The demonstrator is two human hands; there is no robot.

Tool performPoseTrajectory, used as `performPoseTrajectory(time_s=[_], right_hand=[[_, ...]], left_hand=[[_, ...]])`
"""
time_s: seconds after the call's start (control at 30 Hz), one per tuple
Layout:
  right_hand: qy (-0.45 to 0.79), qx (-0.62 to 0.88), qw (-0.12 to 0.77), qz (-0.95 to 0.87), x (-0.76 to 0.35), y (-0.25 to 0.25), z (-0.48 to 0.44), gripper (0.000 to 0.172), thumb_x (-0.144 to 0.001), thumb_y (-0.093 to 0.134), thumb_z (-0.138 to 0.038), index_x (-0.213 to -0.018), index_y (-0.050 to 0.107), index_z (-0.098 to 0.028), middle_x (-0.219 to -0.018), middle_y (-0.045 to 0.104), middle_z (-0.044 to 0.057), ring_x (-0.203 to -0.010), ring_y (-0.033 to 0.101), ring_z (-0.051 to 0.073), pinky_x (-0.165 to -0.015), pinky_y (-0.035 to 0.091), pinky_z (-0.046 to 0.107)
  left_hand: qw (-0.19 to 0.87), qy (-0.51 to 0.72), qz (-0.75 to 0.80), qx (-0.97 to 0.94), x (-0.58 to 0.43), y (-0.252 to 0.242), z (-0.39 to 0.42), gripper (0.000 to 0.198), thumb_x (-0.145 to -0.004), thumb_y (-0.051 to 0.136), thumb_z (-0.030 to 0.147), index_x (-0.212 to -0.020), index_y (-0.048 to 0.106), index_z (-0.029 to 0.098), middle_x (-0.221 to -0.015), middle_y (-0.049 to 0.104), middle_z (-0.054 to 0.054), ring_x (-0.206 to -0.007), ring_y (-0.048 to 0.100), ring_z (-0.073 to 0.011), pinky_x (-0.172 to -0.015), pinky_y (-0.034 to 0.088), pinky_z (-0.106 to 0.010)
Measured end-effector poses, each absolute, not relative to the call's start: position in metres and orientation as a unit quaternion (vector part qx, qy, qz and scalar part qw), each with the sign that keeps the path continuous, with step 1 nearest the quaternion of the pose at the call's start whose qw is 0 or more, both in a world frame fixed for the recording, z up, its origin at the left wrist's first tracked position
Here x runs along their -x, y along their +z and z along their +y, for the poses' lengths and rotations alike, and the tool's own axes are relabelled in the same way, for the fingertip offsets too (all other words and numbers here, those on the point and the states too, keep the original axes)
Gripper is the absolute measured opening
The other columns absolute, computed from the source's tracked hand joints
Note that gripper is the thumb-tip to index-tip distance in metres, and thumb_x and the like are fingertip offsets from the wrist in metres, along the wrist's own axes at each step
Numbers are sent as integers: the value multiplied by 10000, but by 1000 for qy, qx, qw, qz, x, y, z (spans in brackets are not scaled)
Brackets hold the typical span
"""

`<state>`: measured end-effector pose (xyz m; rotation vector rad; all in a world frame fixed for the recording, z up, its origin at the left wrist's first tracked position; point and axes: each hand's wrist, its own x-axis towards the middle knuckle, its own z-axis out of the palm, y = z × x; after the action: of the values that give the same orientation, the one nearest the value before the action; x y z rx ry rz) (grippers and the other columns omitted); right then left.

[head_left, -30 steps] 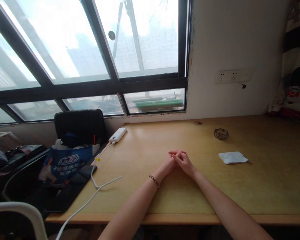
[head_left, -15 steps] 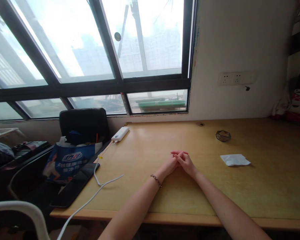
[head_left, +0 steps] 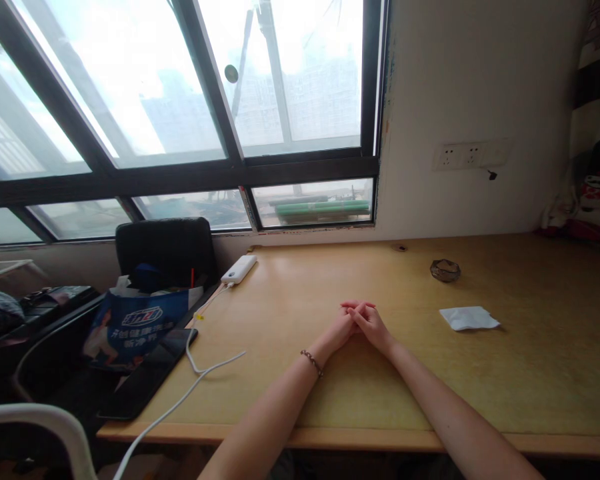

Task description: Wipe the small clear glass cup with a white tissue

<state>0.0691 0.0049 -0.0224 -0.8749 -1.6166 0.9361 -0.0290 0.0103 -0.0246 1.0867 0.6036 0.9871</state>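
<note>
Clasped together were the left hand (head_left: pixel 344 327) and the right hand (head_left: pixel 376 328), their fingers (head_left: pixel 359 308) interlaced and folded in, so that each was held by the other. They were kept on or just above the middle of the table (head_left: pixel 480 393); which of the two could not be told. Its front edge was crossed by both forearms, and a bracelet (head_left: pixel 311 362) was worn on the left one. The table was set against the wall (head_left: pixel 430 87). To the right of the hands, apart from them, a tissue (head_left: pixel 469 318) was laid flat, with a glass dish (head_left: pixel 445 271) placed behind it. Near the back left corner a power bank (head_left: pixel 239 269) was seen, with a white cable (head_left: pixel 223 363) plugged into it and run forward over the table. Along the left edge a tablet (head_left: pixel 153 373) was laid. Beyond it, a blue bag (head_left: pixel 135 327) was propped before a black chair (head_left: pixel 165 253). Sockets (head_left: pixel 473 155) were mounted above the table.
</note>
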Motion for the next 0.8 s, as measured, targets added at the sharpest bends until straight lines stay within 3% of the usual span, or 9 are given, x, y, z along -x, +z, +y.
performPoseTrajectory(time_s=[0.8], right_hand=[[389,358,515,-674,-69,-25,8,357,-805,458,-431,-985,613,-164,-974,633,93,-911,578,206,-828,448,363]], left_hand=[[700,438,288,-486,29,-23,10,339,-760,523,413,-941,575,132,-958,566,-106,-917,524,-219,-716,464,-280]])
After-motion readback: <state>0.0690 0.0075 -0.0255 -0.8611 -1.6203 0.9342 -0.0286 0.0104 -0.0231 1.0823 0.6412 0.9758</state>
